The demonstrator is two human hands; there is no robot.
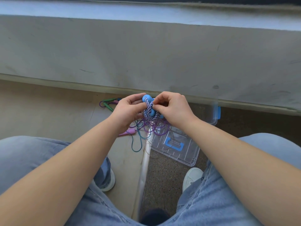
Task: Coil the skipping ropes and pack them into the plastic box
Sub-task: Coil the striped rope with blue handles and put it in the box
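The likeliest failure is the wrap coming undone. The white-and-purple twisted cord [149, 110] is wound round the pair of chunky blue plastic handles [147, 98], and the bundle is held in the air above the floor, ahead of the knees. If the free end is not tucked firmly under a turn, a springy cord like this would probably loosen once released, and a slack coil would pack badly.

A second hazard lies directly below. A loose tangle of thin purple cord [157, 128] and a teal cord [136, 145] with a pink handle [129, 132] sprawls on the floor and partly over the clear plastic lid with a blue carry handle [190, 160]. Any end hanging from the bundle could snag there and drag those ropes along. Whether one hangs down is hidden behind the hands.

The clear plastic box with a blue latch [215, 117] sits on the floor just beyond the right wrist, mostly hidden, so a blind drop could miss it. A rope with green handles [108, 105] lies further left.

The left hand [128, 110] has its grip closed on the blue plastic handles, fingers curled round the bundle's left side. The right hand [174, 108] pinches the twisted cord at the middle of the bundle, its other fingers curled in.
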